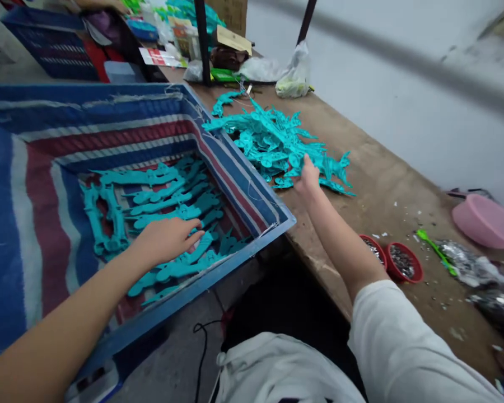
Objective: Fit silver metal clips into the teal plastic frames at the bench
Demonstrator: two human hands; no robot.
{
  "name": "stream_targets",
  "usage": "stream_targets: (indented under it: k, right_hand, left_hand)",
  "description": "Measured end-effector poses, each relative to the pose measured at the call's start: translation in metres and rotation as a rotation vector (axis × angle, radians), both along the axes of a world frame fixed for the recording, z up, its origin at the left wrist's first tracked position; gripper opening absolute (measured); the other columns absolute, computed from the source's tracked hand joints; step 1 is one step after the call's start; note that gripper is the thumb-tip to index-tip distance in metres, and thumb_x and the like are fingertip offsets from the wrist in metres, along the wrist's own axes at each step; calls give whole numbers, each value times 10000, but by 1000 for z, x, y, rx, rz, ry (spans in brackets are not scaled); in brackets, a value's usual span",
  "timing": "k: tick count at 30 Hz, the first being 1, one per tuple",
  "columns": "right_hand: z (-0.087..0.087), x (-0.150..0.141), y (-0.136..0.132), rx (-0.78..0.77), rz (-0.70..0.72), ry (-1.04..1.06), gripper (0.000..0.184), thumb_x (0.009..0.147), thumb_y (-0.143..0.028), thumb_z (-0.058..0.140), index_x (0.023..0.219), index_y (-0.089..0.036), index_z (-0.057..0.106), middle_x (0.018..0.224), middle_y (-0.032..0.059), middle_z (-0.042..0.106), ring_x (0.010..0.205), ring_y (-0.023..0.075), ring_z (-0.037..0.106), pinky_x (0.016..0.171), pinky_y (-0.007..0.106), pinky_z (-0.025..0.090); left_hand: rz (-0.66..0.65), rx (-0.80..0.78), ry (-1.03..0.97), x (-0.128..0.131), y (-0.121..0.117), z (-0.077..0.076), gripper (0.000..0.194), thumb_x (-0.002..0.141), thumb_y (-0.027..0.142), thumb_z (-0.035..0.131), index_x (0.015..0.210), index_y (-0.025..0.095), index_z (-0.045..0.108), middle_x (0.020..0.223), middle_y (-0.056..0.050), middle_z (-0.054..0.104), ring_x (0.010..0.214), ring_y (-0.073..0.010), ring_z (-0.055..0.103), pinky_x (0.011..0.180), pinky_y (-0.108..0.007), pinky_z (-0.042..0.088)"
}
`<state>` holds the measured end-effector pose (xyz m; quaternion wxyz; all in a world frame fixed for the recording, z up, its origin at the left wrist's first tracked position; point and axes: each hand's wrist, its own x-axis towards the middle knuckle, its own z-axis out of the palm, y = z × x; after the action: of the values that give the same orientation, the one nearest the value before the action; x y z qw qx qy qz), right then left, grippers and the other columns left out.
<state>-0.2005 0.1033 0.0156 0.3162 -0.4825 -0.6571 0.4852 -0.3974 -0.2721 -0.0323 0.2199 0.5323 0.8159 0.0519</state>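
Observation:
My left hand is inside the lined crate, just over a layer of teal plastic parts. Its thumb and forefinger are apart, and I see nothing held between them; the other fingers are partly hidden. On the table, my right hand reaches into the near side of a heaped pile of teal plastic parts. Its fingers are curled at the parts and look closed on one, though the fingertips are partly hidden. The parts in the crate lie mostly side by side; those in the pile are tangled.
Two red bowls of small metal pieces stand on the wooden table, near a green tool and a pink basin. Plastic bags and a dark post are at the back. A blue basket is behind the crate.

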Motion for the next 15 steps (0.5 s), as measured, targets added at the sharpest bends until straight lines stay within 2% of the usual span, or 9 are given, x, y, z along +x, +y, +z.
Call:
stream_targets:
  k: [2,4,6,8,10,12,14,15]
  right_hand:
    - [-17,33,3,-109,-38,-62,492,1345,-737,431,1275,-294,631,989,41,826,1034,250,896,1023,458,792]
    - [-30,55,5,-202,6,-156,592,1265,-853,597,1115,-284,669,882,61,794,897,297,887,933,501,790]
    - [-33,64,14,-233,53,-258,652,1226,-866,670,1004,-255,718,826,118,784,821,333,872,912,560,782]
    - [-28,58,34,-155,57,-309,602,1229,-772,708,974,-229,762,823,135,783,846,338,876,980,613,780]
    - [-19,38,60,10,21,-296,413,1217,-599,750,1057,-221,792,953,131,832,1041,327,903,1113,625,763]
    - [-10,14,84,187,-17,-273,198,1126,-407,844,1178,-219,811,1212,159,889,1368,319,859,1298,626,690]
    - [-4,-9,98,317,-35,-287,172,1028,-209,882,1191,-205,829,1407,223,886,1619,319,741,1479,658,518]
    - [-2,-17,100,357,-32,-308,148,1004,-128,864,1131,-200,836,1437,261,879,1682,324,702,1529,688,424]
  left_hand:
    - [-10,-2,-36,3,1,-4,480,1082,717,561,1037,310,812,924,-182,850,868,-439,806,715,-414,439]
    - [-30,-35,-63,5,3,-5,475,1088,705,549,1027,307,802,929,-176,847,828,-418,787,727,-418,453]
    - [-44,-80,-87,7,4,-6,474,1093,678,523,1002,301,795,935,-179,841,783,-407,767,738,-438,474]
    - [-48,-95,-108,10,4,-8,453,1080,656,522,959,298,772,885,-179,808,745,-404,734,743,-459,485]
    - [-43,-67,-151,10,4,-11,424,1057,662,562,908,301,730,803,-160,758,698,-389,682,738,-463,481]
    - [-26,-4,-248,9,2,-14,416,1005,686,657,849,302,687,723,-129,705,625,-353,607,715,-458,477]
    - [4,67,-351,8,-1,-18,448,933,706,771,790,298,653,682,-108,677,584,-325,568,702,-467,505]
    - [25,98,-389,8,-3,-20,478,895,713,825,761,296,634,668,-104,663,585,-323,578,709,-480,537]
